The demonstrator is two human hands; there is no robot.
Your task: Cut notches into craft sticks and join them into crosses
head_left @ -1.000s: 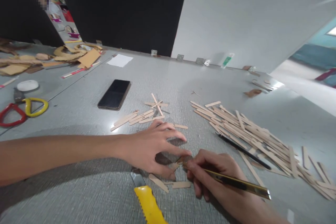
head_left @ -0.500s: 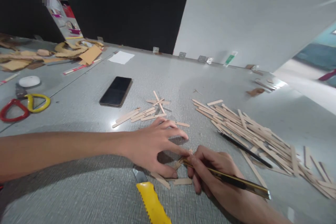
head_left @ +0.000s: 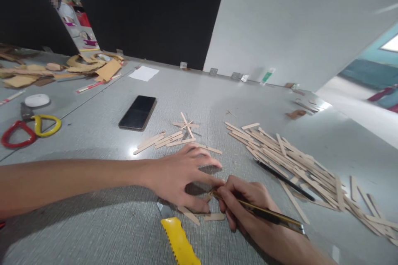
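Note:
My left hand (head_left: 175, 174) lies palm down on the table with its fingers spread. Its thumb and index fingertip press around a small wooden stick piece (head_left: 208, 197), mostly hidden by the fingers. In a pen-like grip, my right hand (head_left: 250, 203) holds a slim black-and-gold utility knife (head_left: 273, 216), its tip at that piece beside my left index finger. Just below my left thumb lie two short stick pieces, one flat piece (head_left: 214, 217) and one slanted piece (head_left: 190, 216). A yellow-handled cutter (head_left: 180, 238) rests nearer me, its blade pointing away.
Many craft sticks (head_left: 289, 159) are heaped at right with a black pen (head_left: 284, 180) on them. More sticks (head_left: 169, 138) lie beyond my left hand, near a phone (head_left: 138, 112). Scissors (head_left: 46, 126), a white mouse (head_left: 37, 99) and cardboard scraps (head_left: 90, 65) are at left.
The view has shifted slightly. My right hand and the utility knife have moved a little left, the knife tip still by the stick piece. My left hand stays spread in place.

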